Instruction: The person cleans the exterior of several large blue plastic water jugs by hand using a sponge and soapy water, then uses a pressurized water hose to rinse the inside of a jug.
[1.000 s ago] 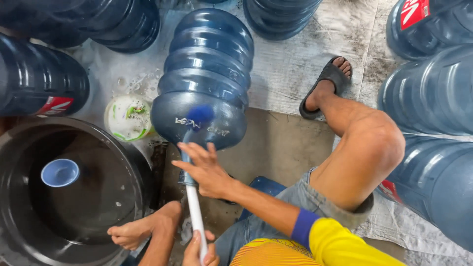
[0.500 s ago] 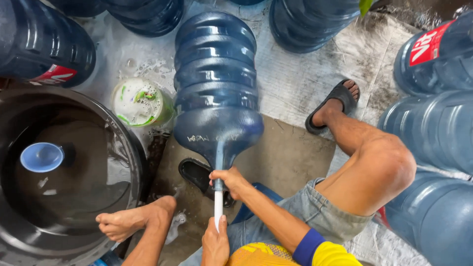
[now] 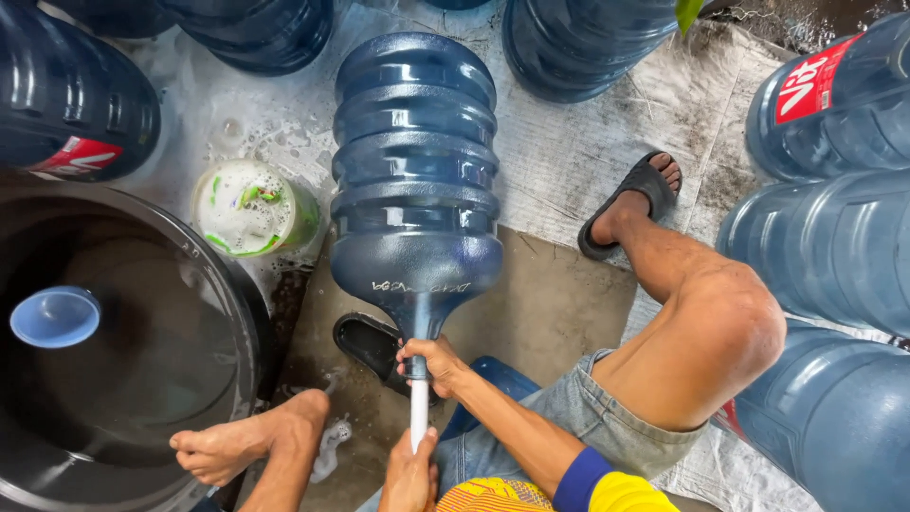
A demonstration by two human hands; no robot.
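From the head camera, a big blue water jug (image 3: 415, 180) lies on its side in the middle of the view, its base toward 12 o'clock and its neck pointing down to 6 o'clock. A white rod (image 3: 418, 410) runs from the neck straight toward the person. The right hand (image 3: 433, 360) is wrapped around the jug's mouth and the top of the rod, fingers curled shut on them. The left hand (image 3: 410, 474) grips the rod's lower end at 6 o'clock, fingers closed round it, partly cut off by the bottom edge.

At 9 o'clock a large black tub (image 3: 248, 303) fills the left side, its rim just beside the jug's shoulder; a small blue bowl (image 3: 55, 316) floats inside. A round soapy container (image 3: 254, 209) sits at 10 o'clock between the tub's rim and the jug's side, nearly touching both. A black sandal (image 3: 372, 347) lies just under the jug's neck at 7 o'clock, and the bare left foot (image 3: 237, 444) rests against the tub's rim.

At 3 o'clock the bent right knee (image 3: 711, 332) rises near the jug, its foot in a second sandal (image 3: 633, 201) at 2 o'clock. More blue jugs (image 3: 834, 246) crowd the right edge and the top. The only open floor is the brown patch (image 3: 550, 313) between jug and right leg.
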